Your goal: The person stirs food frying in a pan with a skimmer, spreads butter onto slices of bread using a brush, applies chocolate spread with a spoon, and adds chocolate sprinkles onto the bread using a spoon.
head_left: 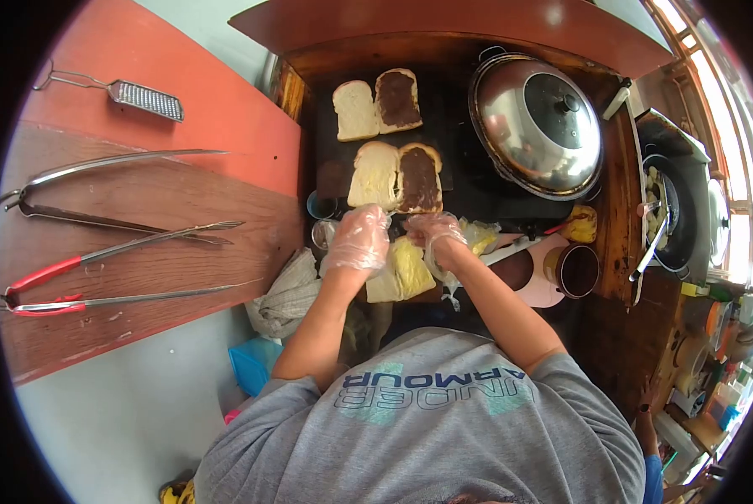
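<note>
My left hand (359,238), in a clear plastic glove, has its fingers closed at the lower edge of a pale bread slice (373,175). Also gloved, my right hand (435,228) is curled just below a bread slice with dark brown spread (419,181); whatever its fingers hold is hidden. These two slices lie side by side on the dark surface. Beyond them rests another pair, a plain slice (355,111) and a brown-spread slice (397,101). Between my forearms sits bread with yellow spread (412,269), partly covered by my hands.
A large domed lid (536,126) stands to the right. Tongs (124,197), red-handled tongs (124,252) and a grater (145,99) lie on the left board. A brown container (576,270) is at lower right, with a pan (670,214) beyond the wooden edge.
</note>
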The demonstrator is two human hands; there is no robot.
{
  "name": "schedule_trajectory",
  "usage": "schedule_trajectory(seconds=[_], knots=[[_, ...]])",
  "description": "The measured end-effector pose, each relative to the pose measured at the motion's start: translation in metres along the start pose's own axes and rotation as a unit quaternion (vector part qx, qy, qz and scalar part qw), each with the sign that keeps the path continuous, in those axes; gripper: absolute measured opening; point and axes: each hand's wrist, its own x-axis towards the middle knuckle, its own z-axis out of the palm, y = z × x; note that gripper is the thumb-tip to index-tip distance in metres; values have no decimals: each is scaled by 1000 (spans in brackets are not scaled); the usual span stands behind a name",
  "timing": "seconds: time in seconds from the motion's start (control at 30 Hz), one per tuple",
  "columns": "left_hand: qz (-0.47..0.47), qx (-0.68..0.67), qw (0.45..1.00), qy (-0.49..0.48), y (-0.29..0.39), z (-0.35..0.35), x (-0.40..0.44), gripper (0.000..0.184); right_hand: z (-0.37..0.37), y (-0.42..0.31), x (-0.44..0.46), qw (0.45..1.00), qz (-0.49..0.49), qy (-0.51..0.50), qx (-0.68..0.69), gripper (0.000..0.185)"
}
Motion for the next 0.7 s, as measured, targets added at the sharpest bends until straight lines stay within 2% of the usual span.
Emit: schedule_trajectory(seconds=[0.07, 0.13, 0.2, 0.27, 0.4, 0.43, 0.5, 0.53, 0.6, 0.63, 0.7], knots=[[-14, -34, 999, -13, -6, -15, 1, 15, 4, 6, 2, 998, 47, -37, -32, 14], [-22, -11, 996, 84, -15, -18, 5, 7, 13, 15, -2, 996, 65, -61, -12, 14], [11, 2, 994, 113, -29, -16, 5, 3, 20, 26, 4, 993, 82, -82, 10, 14], [34, 95, 987, 129, -41, -7, 1, 2, 26, 39, 15, 991, 72, -112, 24, 22], [-33, 18, 996, 77, -38, 3, -17, 6, 24, 38, 27, 995, 57, -57, 58, 19], [-35, 19, 996, 76, -42, 0, -18, 6, 21, 40, 26, 994, 29, -24, 105, 16], [0, -74, 994, 74, -51, -8, -18, 11, 17, 37, 18, 993, 30, 3, 112, 17], [-2, -75, 994, 74, -51, -8, -17, 11, 14, 35, 14, 992, 30, 29, 118, 18], [-47, -24, 992, 110, -45, -9, -14, 12, 10, 43, 15, 994, 63, -10, 86, 21], [-17, -7, 996, 90, -57, 1, -12, 11, 13, 50, 15, 992, 74, -45, 95, 21], [-18, 17, 996, 81, -53, 12, -22, 11, 22, 61, 18, 988, 76, -95, 92, 22]])
